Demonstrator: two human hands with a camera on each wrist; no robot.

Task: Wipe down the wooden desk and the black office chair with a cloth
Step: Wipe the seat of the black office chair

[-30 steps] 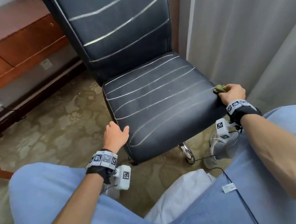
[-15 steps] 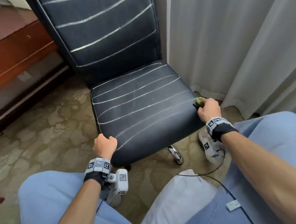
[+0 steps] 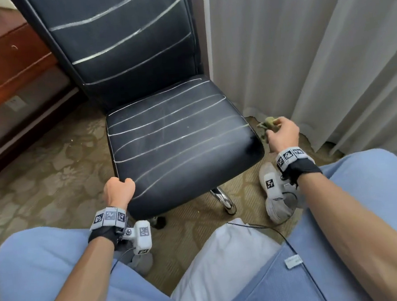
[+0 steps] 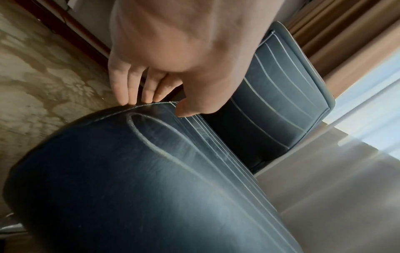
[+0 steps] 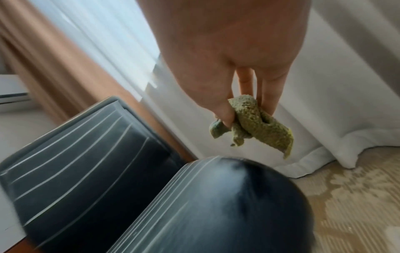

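The black office chair [image 3: 179, 140] stands ahead of me, its seat and back crossed by pale lines. My left hand [image 3: 119, 189] holds the seat's front left corner. In the left wrist view its fingertips [image 4: 129, 101] touch the seam on the side and the thumb lies on top of the seat [image 4: 129, 171]. My right hand [image 3: 282, 131] hangs just off the seat's right edge and pinches a crumpled green cloth [image 3: 267, 124] between thumb and fingers. The cloth [image 5: 255, 126] dangles in the air above the seat corner [image 5: 216, 196]. The wooden desk [image 3: 0, 65] is at the far left.
White curtains [image 3: 305, 53] hang close on the right, reaching the patterned carpet [image 3: 47, 171]. A chrome chair leg [image 3: 224, 200] and my grey shoe [image 3: 275, 191] lie under the seat's front. White bedding [image 3: 223, 258] sits between my knees.
My right hand has slid the cloth off the seat's right edge and now holds it in the air. The left hand's fingers have curled onto the front left corner.
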